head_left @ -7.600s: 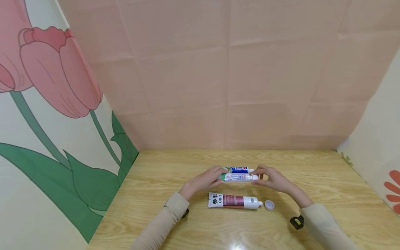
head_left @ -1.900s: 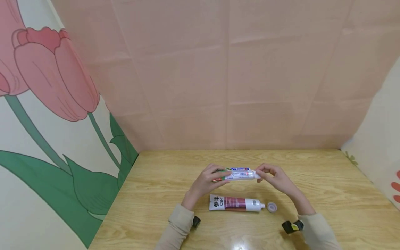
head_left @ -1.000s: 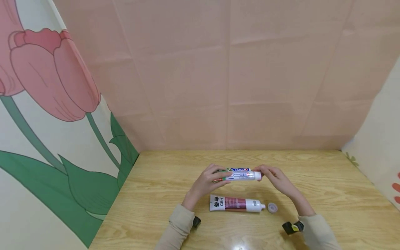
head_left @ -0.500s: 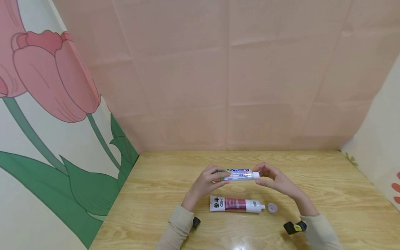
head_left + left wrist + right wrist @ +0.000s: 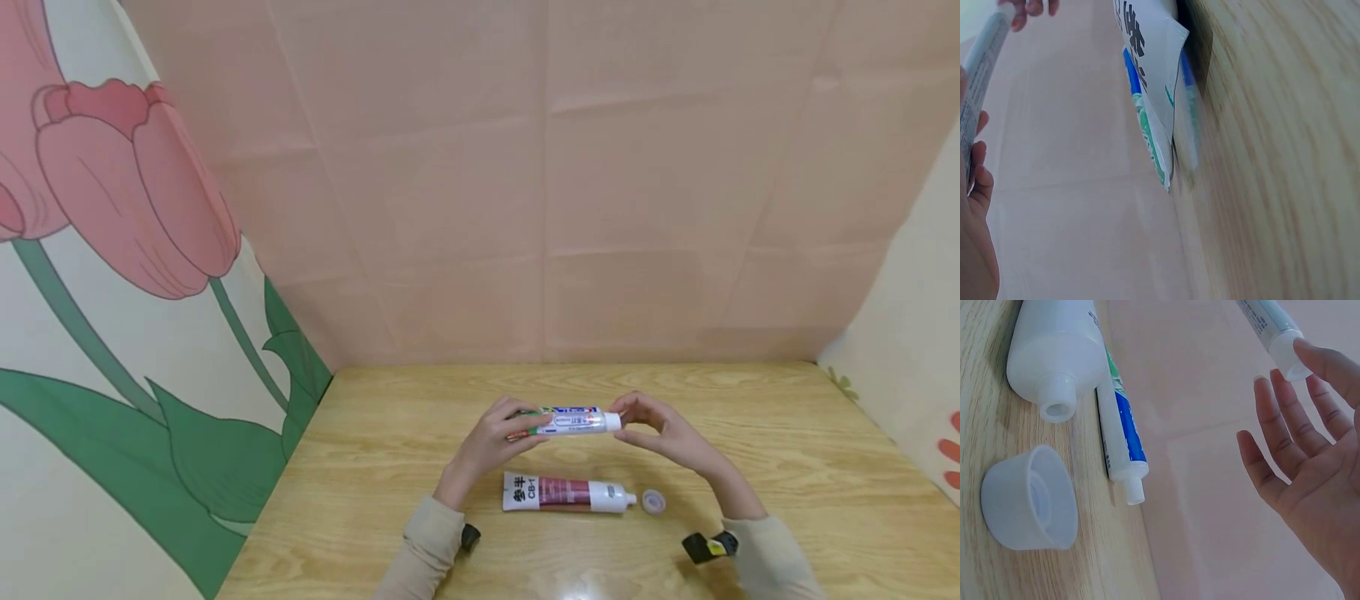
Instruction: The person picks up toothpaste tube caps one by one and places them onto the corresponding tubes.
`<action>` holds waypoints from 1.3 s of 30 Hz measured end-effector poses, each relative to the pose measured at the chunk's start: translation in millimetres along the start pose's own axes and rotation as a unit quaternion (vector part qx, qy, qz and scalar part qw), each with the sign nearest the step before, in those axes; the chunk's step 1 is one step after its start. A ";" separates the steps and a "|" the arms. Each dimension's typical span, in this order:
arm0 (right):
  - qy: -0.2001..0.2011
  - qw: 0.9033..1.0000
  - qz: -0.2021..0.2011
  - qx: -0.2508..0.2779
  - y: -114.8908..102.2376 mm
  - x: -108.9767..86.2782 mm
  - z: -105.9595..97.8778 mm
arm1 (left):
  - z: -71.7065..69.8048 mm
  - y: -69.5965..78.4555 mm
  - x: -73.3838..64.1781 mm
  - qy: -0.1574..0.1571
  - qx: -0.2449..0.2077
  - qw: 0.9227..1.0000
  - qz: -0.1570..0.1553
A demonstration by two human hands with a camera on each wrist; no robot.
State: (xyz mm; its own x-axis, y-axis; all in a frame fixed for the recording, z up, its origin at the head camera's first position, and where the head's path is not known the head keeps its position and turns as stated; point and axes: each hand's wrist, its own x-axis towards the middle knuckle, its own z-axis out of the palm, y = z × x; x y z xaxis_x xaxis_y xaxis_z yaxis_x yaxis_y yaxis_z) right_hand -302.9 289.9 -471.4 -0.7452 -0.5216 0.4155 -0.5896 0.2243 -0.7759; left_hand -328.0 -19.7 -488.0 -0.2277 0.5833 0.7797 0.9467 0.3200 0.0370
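Observation:
My left hand [image 5: 491, 435] holds a white toothpaste tube [image 5: 577, 423] with a green end, raised off the table. In the left wrist view, its curled fingers [image 5: 980, 153] wrap the tube. At the tube's white cap [image 5: 1290, 357], my right hand [image 5: 1316, 434] has its thumb on one side and fingertips around the other, while the remaining fingers spread. A blue, green and white toothpaste tube [image 5: 1124, 425] lies on the table behind, its ribbed white tip facing right. Nearer me lies a large white and maroon toothpaste tube [image 5: 566, 493], uncapped, beside its round cap [image 5: 654, 501].
The wooden table [image 5: 375, 467] runs back to a pink cloth backdrop [image 5: 540, 208]. A tulip-painted wall [image 5: 135, 192] rises at the left, a pale wall [image 5: 915, 333] at the right. Each wrist carries a black camera.
The left hand has raised the white tube slightly from its earlier lower position. The right fingers shifted from covering the cap to spreading about it, thumb now lower. The large tube and its cap stayed put.

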 end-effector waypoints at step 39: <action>0.022 0.998 0.048 -0.032 4.8 -0.7 3.0 | 4.3 0.6 -1.2 0.001 0.008 1.000 0.020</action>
State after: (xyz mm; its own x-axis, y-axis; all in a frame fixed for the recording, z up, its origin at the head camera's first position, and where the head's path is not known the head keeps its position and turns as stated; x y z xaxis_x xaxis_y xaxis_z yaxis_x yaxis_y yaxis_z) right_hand -304.3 288.9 -476.9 -0.8114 -0.4590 0.3619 -0.5325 0.3251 -0.7815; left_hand -328.2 -17.0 -491.6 -0.1898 0.5946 0.7813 0.9511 0.3090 -0.0041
